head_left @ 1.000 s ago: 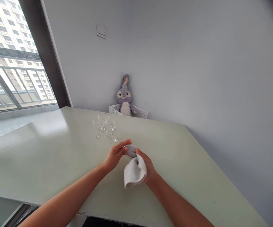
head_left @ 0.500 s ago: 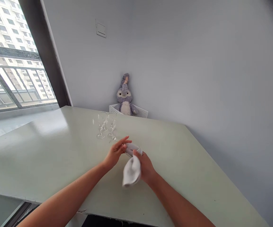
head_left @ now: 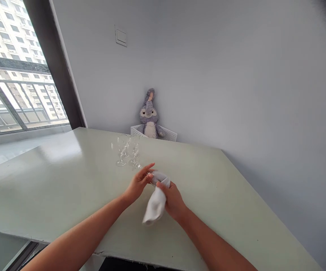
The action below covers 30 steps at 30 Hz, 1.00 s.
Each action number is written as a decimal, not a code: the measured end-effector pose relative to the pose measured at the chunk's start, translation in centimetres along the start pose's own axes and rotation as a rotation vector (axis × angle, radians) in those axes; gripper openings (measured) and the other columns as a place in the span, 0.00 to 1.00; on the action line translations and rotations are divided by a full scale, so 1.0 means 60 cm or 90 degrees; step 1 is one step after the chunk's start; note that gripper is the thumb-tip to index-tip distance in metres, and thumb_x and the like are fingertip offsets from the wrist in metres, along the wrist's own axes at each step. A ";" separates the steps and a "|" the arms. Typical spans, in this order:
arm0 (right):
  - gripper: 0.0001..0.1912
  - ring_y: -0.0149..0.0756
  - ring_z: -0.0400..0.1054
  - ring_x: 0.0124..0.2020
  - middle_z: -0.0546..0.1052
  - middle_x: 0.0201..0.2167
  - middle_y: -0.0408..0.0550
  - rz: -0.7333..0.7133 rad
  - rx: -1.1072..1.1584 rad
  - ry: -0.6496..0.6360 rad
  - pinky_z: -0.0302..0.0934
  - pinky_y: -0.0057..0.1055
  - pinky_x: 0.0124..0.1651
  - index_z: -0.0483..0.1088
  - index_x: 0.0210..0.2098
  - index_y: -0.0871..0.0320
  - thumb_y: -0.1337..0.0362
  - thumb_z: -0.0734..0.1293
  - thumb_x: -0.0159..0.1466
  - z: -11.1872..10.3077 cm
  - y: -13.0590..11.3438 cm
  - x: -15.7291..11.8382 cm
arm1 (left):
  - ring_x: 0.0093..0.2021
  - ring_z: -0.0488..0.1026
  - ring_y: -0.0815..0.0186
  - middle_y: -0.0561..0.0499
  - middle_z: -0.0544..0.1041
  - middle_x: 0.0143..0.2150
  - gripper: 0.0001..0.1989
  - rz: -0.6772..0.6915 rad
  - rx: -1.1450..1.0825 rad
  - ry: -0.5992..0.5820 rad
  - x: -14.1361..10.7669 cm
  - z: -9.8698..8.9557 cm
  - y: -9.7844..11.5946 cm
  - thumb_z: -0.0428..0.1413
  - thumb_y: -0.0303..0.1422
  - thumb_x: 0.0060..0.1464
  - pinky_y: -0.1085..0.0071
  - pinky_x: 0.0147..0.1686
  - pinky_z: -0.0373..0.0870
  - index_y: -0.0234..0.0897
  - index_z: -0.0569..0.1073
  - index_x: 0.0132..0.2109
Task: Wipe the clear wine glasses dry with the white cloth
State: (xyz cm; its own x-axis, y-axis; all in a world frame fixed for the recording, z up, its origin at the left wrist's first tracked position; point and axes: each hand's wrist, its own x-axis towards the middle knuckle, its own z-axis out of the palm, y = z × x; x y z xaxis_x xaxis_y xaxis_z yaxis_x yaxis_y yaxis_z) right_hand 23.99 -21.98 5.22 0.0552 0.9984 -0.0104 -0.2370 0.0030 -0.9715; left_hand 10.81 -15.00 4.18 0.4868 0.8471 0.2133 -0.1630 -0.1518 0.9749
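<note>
We see a soft, matt cloth [head_left: 155, 206] against a clear, smooth glass [head_left: 157, 177], and stemmed glasses [head_left: 126, 149] just as transparent and shiny on the bench [head_left: 225, 203], whose smooth top glares glossily near the window. Beyond, we find a fuzzy plush toy [head_left: 149, 117], a perforated, plastic-looking basket [head_left: 169, 134] and smooth, matt walls [head_left: 236, 75].

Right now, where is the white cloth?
In the head view's lower centre, the white cloth hangs from the right hand, right of the left hand.
</note>
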 end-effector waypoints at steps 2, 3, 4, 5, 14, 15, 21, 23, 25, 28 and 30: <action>0.13 0.33 0.61 0.25 0.72 0.25 0.45 -0.099 -0.189 0.007 0.55 0.30 0.30 0.72 0.34 0.57 0.56 0.66 0.53 0.006 0.015 -0.011 | 0.26 0.67 0.70 0.51 0.71 0.28 0.24 -0.060 0.010 -0.005 0.003 -0.006 -0.001 0.49 0.45 0.52 0.70 0.30 0.66 0.36 0.66 0.52; 0.11 0.34 0.61 0.25 0.72 0.24 0.45 -0.142 -0.274 0.012 0.54 0.30 0.30 0.72 0.31 0.57 0.56 0.66 0.53 0.008 0.022 -0.016 | 0.22 0.65 0.71 0.54 0.68 0.24 0.25 -0.082 0.023 -0.003 0.003 -0.007 -0.002 0.47 0.47 0.53 0.72 0.27 0.65 0.34 0.68 0.50; 0.11 0.34 0.60 0.24 0.71 0.23 0.46 -0.175 -0.338 0.013 0.53 0.30 0.30 0.72 0.29 0.57 0.56 0.66 0.53 0.008 0.027 -0.018 | 0.20 0.64 0.72 0.55 0.66 0.21 0.25 -0.094 0.038 0.003 0.003 -0.007 -0.002 0.45 0.48 0.53 0.73 0.25 0.64 0.34 0.68 0.50; 0.10 0.34 0.60 0.24 0.71 0.22 0.46 -0.198 -0.374 0.012 0.53 0.30 0.30 0.72 0.27 0.57 0.56 0.65 0.54 0.006 0.030 -0.019 | 0.19 0.63 0.72 0.56 0.65 0.19 0.26 -0.099 0.056 0.011 0.001 -0.007 -0.002 0.43 0.48 0.54 0.73 0.24 0.63 0.34 0.67 0.51; 0.17 0.31 0.62 0.22 0.70 0.20 0.41 0.105 0.043 0.172 0.56 0.28 0.24 0.70 0.30 0.61 0.55 0.71 0.45 -0.046 0.000 0.036 | 0.46 0.64 0.57 0.45 0.73 0.43 0.15 0.256 0.617 0.117 -0.003 -0.025 0.011 0.48 0.37 0.54 0.59 0.51 0.51 0.43 0.71 0.48; 0.17 0.31 0.62 0.22 0.70 0.21 0.41 0.133 0.089 0.157 0.57 0.28 0.25 0.70 0.30 0.60 0.57 0.72 0.45 -0.048 -0.002 0.038 | 0.49 0.62 0.56 0.45 0.74 0.43 0.14 0.278 0.651 0.087 -0.001 -0.027 0.010 0.48 0.36 0.55 0.58 0.53 0.48 0.44 0.72 0.47; 0.15 0.28 0.61 0.21 0.68 0.19 0.41 0.159 0.119 0.059 0.56 0.27 0.26 0.71 0.28 0.61 0.58 0.72 0.45 -0.041 -0.012 0.027 | 0.37 0.68 0.58 0.48 0.73 0.26 0.12 0.270 0.701 -0.010 0.008 -0.036 -0.006 0.51 0.39 0.52 0.57 0.54 0.44 0.44 0.73 0.43; 0.14 0.28 0.60 0.21 0.68 0.19 0.40 0.108 0.019 -0.010 0.54 0.27 0.26 0.71 0.30 0.62 0.59 0.71 0.47 -0.044 -0.018 0.024 | 0.31 0.68 0.61 0.49 0.72 0.24 0.13 0.245 0.656 -0.024 0.008 -0.041 -0.004 0.52 0.41 0.51 0.59 0.49 0.49 0.43 0.74 0.41; 0.12 0.30 0.61 0.23 0.69 0.21 0.41 0.049 -0.127 -0.097 0.54 0.28 0.28 0.72 0.32 0.61 0.61 0.69 0.50 -0.052 -0.028 0.022 | 0.28 0.67 0.62 0.49 0.72 0.23 0.15 0.218 0.629 -0.040 0.006 -0.044 0.001 0.51 0.44 0.51 0.63 0.43 0.53 0.42 0.74 0.40; 0.07 0.37 0.65 0.32 0.72 0.28 0.43 -0.064 -0.349 -0.149 0.57 0.33 0.36 0.73 0.31 0.58 0.64 0.66 0.52 -0.066 -0.046 0.022 | 0.23 0.65 0.66 0.51 0.70 0.19 0.16 0.172 0.625 -0.068 0.002 -0.041 0.008 0.48 0.46 0.52 0.68 0.37 0.55 0.42 0.75 0.36; 0.06 0.42 0.64 0.42 0.73 0.35 0.46 -0.173 -0.462 -0.140 0.56 0.37 0.44 0.73 0.30 0.56 0.67 0.65 0.53 -0.076 -0.053 0.027 | 0.20 0.63 0.68 0.54 0.66 0.16 0.17 0.115 0.596 -0.082 0.000 -0.035 0.010 0.47 0.47 0.52 0.71 0.32 0.55 0.42 0.75 0.31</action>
State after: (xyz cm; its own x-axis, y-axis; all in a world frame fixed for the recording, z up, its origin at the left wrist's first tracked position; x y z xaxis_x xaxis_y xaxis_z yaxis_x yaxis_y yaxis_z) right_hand 29.28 -20.63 7.21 -0.1902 0.9562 0.2224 0.4510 0.2863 -0.8454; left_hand 8.89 -14.00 4.65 0.6214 0.7172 0.3156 0.4797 -0.6667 0.5704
